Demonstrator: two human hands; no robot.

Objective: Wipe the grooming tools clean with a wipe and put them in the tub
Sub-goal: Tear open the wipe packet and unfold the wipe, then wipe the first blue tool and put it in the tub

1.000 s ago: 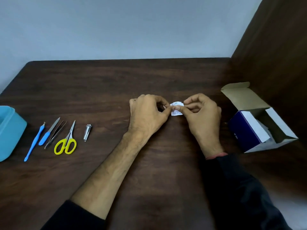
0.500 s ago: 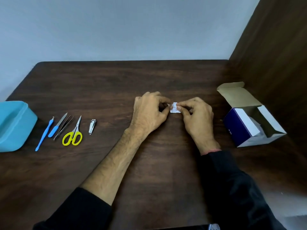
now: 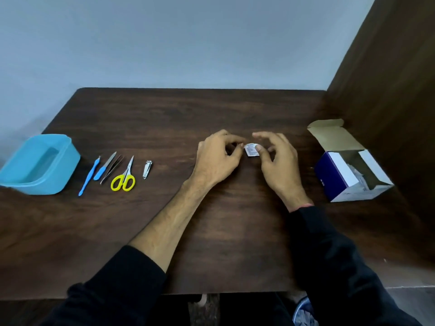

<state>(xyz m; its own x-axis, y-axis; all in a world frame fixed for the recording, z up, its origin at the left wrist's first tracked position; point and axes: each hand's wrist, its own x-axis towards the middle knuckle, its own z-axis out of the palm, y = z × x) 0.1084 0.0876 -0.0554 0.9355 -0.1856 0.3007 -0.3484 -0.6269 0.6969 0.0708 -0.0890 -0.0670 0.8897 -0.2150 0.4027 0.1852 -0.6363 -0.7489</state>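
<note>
Right hand point(image 3: 277, 161) fingers now spreading, thumb still pinching small white printed foil wipe sachet point(image 3: 251, 149); left hand point(image 3: 217, 156) gripping its other edge above dark wood-grain counter point(image 3: 164, 231).

Bare table point(image 3: 211, 109) between tools and hands; box point(image 3: 348, 170) flanks right

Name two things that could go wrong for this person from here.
The small wipe sachet, pinched between the left hand and the right hand, could slip or tear badly. Later, the scissors and tweezers lie close together, so picking up one may nudge the other.
</note>
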